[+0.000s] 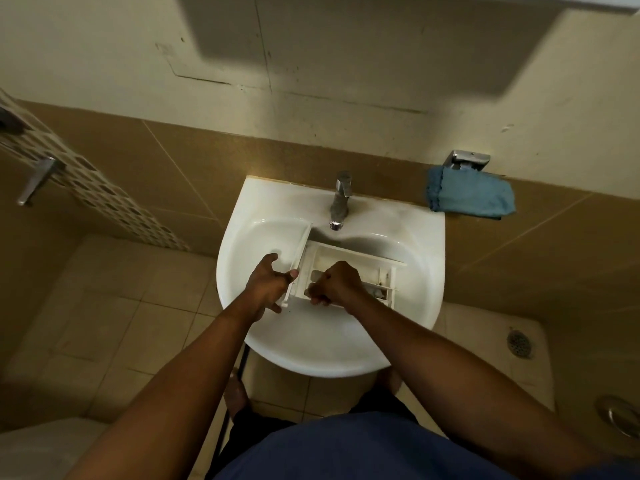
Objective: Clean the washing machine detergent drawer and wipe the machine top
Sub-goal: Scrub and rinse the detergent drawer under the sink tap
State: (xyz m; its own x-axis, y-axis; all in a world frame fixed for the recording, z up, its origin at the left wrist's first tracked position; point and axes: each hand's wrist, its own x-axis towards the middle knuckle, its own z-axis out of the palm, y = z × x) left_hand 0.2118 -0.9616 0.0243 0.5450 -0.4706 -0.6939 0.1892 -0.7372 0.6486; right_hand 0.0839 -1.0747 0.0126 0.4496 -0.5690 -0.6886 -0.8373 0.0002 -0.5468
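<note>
Over the sink (426, 289), left hand (268, 285) and right hand (339, 282) grip the detergent drawer (351, 255) edges.

Glossy sink (408, 306), shiny metal tap (341, 199)

You look down on a white ceramic sink (426, 271), where a white plastic compartmented detergent drawer (349, 259) lies across the basin below a chrome tap (341, 199). Your left hand (266, 285) grips the drawer's front panel at its left end. Your right hand (337, 284) curls over its near wall. A folded blue cloth (471, 197) rests on the brown tiled ledge (561, 220), right of the sink.
</note>
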